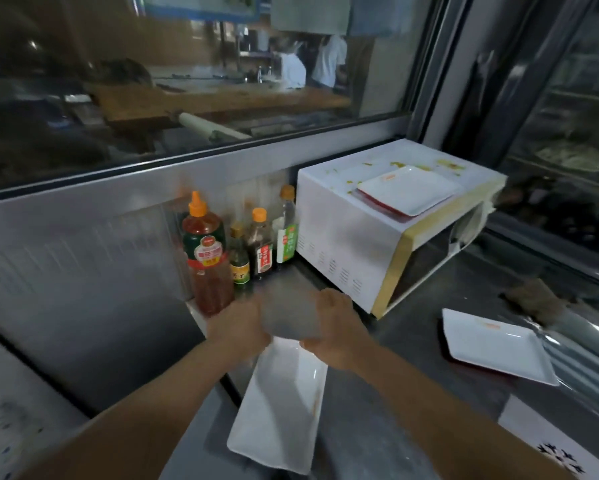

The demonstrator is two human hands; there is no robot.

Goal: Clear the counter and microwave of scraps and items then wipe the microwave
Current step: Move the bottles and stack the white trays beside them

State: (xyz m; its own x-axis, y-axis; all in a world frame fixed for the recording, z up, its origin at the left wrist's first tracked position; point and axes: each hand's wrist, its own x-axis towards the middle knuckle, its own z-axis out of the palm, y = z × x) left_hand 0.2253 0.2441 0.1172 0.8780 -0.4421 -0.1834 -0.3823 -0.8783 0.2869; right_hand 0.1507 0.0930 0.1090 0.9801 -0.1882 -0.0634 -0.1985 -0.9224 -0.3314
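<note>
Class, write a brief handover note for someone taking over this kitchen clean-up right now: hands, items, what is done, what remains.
Hands: left hand and right hand both grip a grey cloth above a long white tray.
Items: a white plate sits on the microwave, with yellowish scraps beside it; another plate lies on the counter.
Done: cloth in hand.
Left: clear plates and scraps, wipe microwave.

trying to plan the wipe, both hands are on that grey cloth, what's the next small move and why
Probably carry the grey cloth aside and lift the white plate off the microwave first. Both the left hand and right hand grip the cloth, yet the plate covers part of the top, with yellowish scraps scattered around it, so wiping now would miss what lies under it.
</note>
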